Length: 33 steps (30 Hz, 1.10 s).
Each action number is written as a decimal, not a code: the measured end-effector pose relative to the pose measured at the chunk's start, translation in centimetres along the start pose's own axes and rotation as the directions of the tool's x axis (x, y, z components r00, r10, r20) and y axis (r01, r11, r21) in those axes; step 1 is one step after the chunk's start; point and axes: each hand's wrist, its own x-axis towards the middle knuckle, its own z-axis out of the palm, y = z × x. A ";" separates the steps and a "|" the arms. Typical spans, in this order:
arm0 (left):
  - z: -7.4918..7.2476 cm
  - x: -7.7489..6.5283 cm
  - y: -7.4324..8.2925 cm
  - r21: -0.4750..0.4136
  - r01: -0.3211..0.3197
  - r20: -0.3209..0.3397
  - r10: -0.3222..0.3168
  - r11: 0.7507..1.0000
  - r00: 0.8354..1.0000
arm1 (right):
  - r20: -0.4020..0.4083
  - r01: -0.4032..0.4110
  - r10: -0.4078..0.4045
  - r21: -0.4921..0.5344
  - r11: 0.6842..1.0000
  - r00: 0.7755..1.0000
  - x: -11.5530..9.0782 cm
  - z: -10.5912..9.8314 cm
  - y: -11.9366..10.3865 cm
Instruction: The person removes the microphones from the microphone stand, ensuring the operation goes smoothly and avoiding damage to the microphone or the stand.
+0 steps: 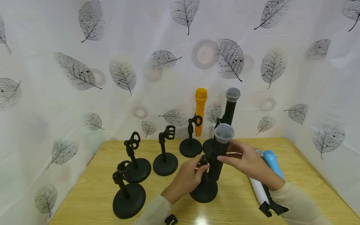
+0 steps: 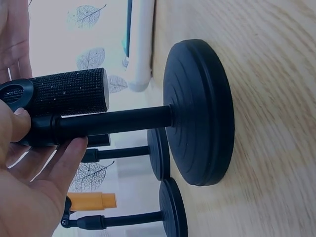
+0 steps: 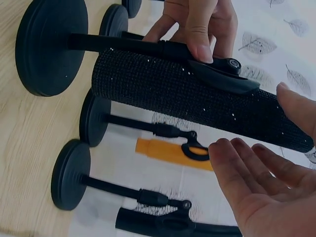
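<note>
A black studded microphone (image 1: 218, 156) with a silver mesh head (image 1: 224, 133) sits in the ring clip (image 3: 224, 79) of a small black desk stand, tilted beside its post. The stand's round base (image 2: 197, 113) rests on the table. My left hand (image 1: 187, 175) pinches the stand at the joint under the clip, thumb on one side and fingers on the other. Around the upper part of the microphone is my right hand (image 1: 244, 159), its thumb and loosely bent fingers spread on either side. In the right wrist view, its fingertips (image 3: 224, 145) stand just off the microphone's surface.
Behind stand a yellow microphone (image 1: 200, 109) and another black microphone (image 1: 230, 109), each in a stand. Several bare stands, including one with a slotted clip (image 1: 165, 162), are at the left. A blue microphone (image 1: 272, 162) and a white one (image 1: 259, 190) lie at the right.
</note>
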 end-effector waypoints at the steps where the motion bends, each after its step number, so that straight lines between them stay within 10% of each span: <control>1: -0.1 -0.1 0.0 0.000 -0.001 -0.002 0.001 1.000 1.000 | 0.005 -0.008 0.008 0.005 1.000 1.000 0.1 0.2 -0.1; 33: -1.7 -2.8 0.0 -0.046 0.017 0.003 -0.017 0.999 1.000 | -0.017 0.075 -0.075 -0.018 0.997 0.997 0.2 3.0 -1.5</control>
